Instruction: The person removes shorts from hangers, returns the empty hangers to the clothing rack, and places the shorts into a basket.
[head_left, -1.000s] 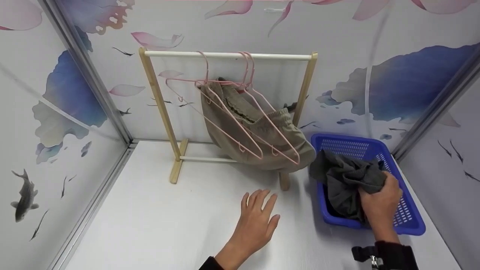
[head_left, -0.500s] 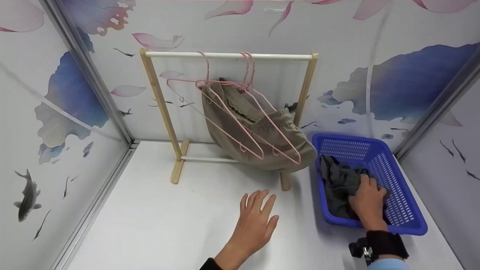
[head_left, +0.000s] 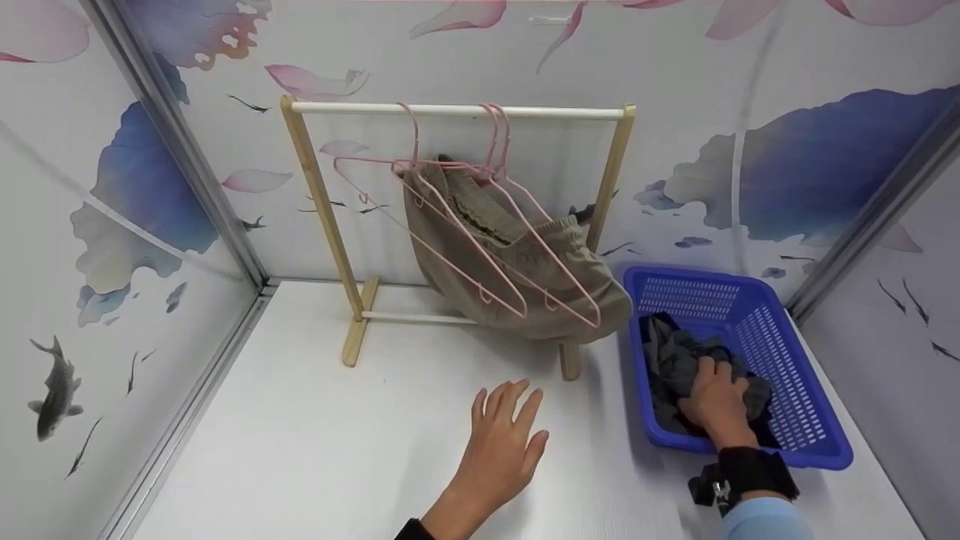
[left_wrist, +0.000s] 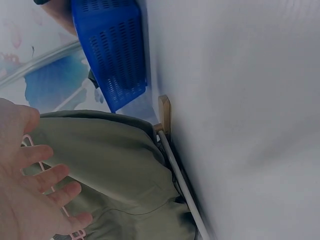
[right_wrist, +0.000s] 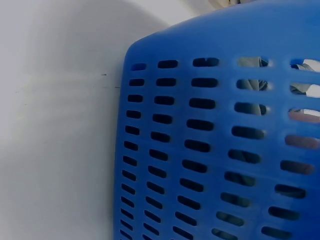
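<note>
Right hand on clothes in basket; left hand left of basket, above table; beyond it, rack with hangers.

We see a smooth white tabletop enclosed by glossy white printed panels: a back wall, a left wall and a right wall. Straight grey metal posts line the corners. We notice pink petals, blue-grey watercolour leaves, a slender dark-grey fish and soft shadows.
</note>
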